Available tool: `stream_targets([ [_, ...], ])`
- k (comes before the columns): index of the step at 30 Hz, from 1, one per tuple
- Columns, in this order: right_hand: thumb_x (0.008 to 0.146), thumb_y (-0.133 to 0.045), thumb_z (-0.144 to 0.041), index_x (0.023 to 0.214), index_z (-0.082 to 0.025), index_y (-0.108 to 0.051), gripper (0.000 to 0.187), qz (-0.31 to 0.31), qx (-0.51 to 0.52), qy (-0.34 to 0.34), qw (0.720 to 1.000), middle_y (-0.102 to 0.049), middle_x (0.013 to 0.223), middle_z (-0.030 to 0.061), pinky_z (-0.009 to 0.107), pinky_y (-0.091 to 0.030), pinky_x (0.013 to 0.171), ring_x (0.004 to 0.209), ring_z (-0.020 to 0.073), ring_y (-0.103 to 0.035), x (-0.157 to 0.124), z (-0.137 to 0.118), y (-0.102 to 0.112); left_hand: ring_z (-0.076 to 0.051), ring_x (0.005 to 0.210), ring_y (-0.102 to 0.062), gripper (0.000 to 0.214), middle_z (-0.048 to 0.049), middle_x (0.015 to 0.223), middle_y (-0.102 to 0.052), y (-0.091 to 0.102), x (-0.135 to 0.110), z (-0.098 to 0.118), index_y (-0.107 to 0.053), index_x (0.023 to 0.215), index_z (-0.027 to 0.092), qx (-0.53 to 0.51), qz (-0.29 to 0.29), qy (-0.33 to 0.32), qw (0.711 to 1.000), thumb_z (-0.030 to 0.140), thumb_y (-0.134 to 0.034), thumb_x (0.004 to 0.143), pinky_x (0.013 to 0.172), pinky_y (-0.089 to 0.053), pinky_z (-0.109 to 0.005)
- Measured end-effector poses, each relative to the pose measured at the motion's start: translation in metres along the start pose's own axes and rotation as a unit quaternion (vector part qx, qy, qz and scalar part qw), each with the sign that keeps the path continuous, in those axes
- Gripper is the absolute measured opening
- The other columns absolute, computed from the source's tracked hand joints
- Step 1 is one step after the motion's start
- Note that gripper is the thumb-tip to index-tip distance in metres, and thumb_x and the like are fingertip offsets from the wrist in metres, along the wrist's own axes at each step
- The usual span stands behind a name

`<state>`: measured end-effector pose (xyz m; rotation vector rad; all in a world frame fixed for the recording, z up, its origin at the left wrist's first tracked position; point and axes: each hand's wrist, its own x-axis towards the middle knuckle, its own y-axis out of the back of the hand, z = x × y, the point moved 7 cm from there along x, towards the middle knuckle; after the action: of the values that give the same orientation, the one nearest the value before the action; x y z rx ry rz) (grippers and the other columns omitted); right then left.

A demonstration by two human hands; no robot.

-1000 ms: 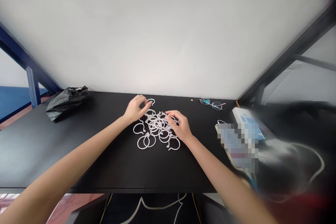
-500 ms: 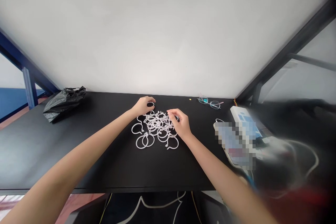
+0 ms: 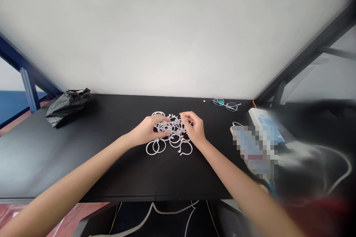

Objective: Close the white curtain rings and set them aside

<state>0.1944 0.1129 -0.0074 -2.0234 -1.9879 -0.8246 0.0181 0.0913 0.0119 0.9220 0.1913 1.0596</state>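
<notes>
I'm seeing the left hand's (image 3: 146, 130) fingers and thumb standing well apart, bracketing the near-left side of a tangled heap of white rings (image 3: 175, 127); I'm making out no firm grip there. The right hand's (image 3: 195, 127) fingertips are almost meeting at the heap's far right, and I can't tell whether they're pinching a ring. I'm judging that a light pinch on one band, clear of the knobby ends, would be snagging fewer neighbours. Two overlapping rings (image 3: 157, 140) are lying at the near left edge. Beyond, the black bench (image 3: 133, 177) is carrying a crumpled black bag (image 3: 68, 105) at left, glasses (image 3: 231, 106) and a white box (image 3: 261, 116) at right. A pale wall (image 3: 178, 44) is rising behind.
</notes>
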Motion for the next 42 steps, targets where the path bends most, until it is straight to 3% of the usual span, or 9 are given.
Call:
stream_targets([
  [5, 0.090, -0.058, -0.026, 0.076, -0.019, -0.064, 0.016, 0.002, -0.040, 0.053, 0.998, -0.071, 0.091, 0.0071, 0.035, -0.053, 0.080, 0.089, 0.0203, -0.066, -0.002, -0.013, 0.002, -0.020, 0.098, -0.062, 0.017, -0.0088, 0.101, -0.067, 0.020, -0.021, -0.003, -0.064, 0.100, 0.017, 0.054, 0.078, -0.062, 0.994, 0.031, -0.058, 0.091, 0.089, -0.049, -0.034],
  [9, 0.091, -0.058, -0.023, 0.078, -0.020, -0.064, 0.014, -0.007, -0.051, 0.065, 0.997, -0.071, 0.092, 0.0071, 0.037, -0.053, 0.080, 0.088, 0.0203, -0.066, -0.006, -0.022, 0.000, -0.017, 0.075, -0.055, 0.007, -0.0051, 0.081, -0.062, 0.021, -0.042, -0.010, -0.060, 0.086, 0.017, 0.136, 0.036, -0.112, 0.984, 0.020, -0.054, 0.087, 0.072, -0.045, -0.032],
  [17, 0.088, -0.060, -0.013, 0.080, -0.019, -0.064, 0.011, -0.048, -0.059, 0.113, 0.991, -0.072, 0.090, 0.0068, 0.037, -0.054, 0.080, 0.086, 0.0204, -0.067, -0.014, -0.039, -0.009, -0.020, 0.086, -0.052, 0.019, -0.0083, 0.098, -0.055, 0.019, -0.051, -0.022, -0.057, 0.092, 0.017, 0.143, -0.053, -0.034, 0.988, 0.010, -0.050, 0.076, 0.079, -0.046, -0.035],
  [20, 0.088, -0.060, -0.012, 0.081, -0.020, -0.065, 0.011, -0.048, -0.060, 0.108, 0.991, -0.072, 0.089, 0.0065, 0.037, -0.054, 0.080, 0.086, 0.0207, -0.068, -0.014, -0.039, -0.009, -0.022, 0.093, -0.052, 0.007, -0.0092, 0.104, -0.053, 0.026, -0.052, -0.029, -0.060, 0.087, 0.018, 0.155, -0.077, -0.001, 0.985, 0.022, -0.056, 0.083, 0.082, -0.046, -0.036],
  [24, 0.087, -0.060, -0.012, 0.081, -0.020, -0.065, 0.011, -0.038, -0.061, 0.096, 0.993, -0.072, 0.089, 0.0068, 0.038, -0.055, 0.079, 0.086, 0.0211, -0.068, -0.013, -0.036, -0.007, -0.021, 0.099, -0.053, 0.026, -0.0088, 0.120, -0.051, 0.028, -0.059, -0.044, -0.062, 0.077, 0.019, 0.104, -0.130, 0.059, 0.984, 0.041, -0.056, 0.090, 0.081, -0.048, -0.031],
  [28, 0.086, -0.060, -0.009, 0.081, -0.019, -0.065, 0.013, -0.032, -0.053, 0.112, 0.992, -0.072, 0.088, 0.0073, 0.038, -0.055, 0.078, 0.085, 0.0206, -0.068, -0.013, -0.039, -0.007, -0.019, 0.097, -0.057, 0.031, -0.0086, 0.127, -0.052, 0.027, -0.061, -0.049, -0.061, 0.075, 0.018, 0.033, -0.157, 0.089, 0.983, 0.042, -0.053, 0.093, 0.073, -0.049, -0.026],
  [33, 0.083, -0.063, -0.006, 0.091, -0.019, -0.068, 0.016, -0.061, -0.023, 0.165, 0.984, -0.072, 0.088, 0.0062, 0.037, -0.057, 0.076, 0.083, 0.0197, -0.068, -0.022, -0.061, -0.013, -0.016, 0.095, -0.059, 0.026, -0.0076, 0.110, -0.062, 0.030, -0.052, -0.025, -0.056, 0.077, 0.017, -0.064, -0.087, 0.065, 0.992, 0.032, -0.049, 0.097, 0.078, -0.047, -0.025],
  [38, 0.082, -0.071, -0.016, 0.108, -0.020, -0.068, 0.026, -0.175, 0.081, 0.025, 0.981, -0.071, 0.090, 0.0046, 0.027, -0.058, 0.059, 0.068, 0.0135, -0.066, -0.036, -0.068, -0.035, -0.017, 0.094, -0.063, 0.018, -0.0098, 0.117, -0.063, 0.012, -0.053, 0.015, -0.058, 0.076, 0.017, -0.161, -0.044, 0.004, 0.986, 0.023, -0.059, 0.092, 0.080, -0.052, -0.027],
  [42, 0.082, -0.069, -0.012, 0.097, -0.020, -0.070, 0.017, -0.173, 0.124, 0.017, 0.977, -0.070, 0.079, 0.0019, 0.026, -0.059, 0.058, 0.065, 0.0126, -0.066, -0.041, -0.074, -0.038, -0.020, 0.098, -0.067, 0.007, -0.0098, 0.121, -0.065, 0.007, -0.060, 0.022, -0.061, 0.085, 0.019, -0.200, 0.014, -0.006, 0.980, 0.022, -0.067, 0.087, 0.085, -0.056, -0.033],
])
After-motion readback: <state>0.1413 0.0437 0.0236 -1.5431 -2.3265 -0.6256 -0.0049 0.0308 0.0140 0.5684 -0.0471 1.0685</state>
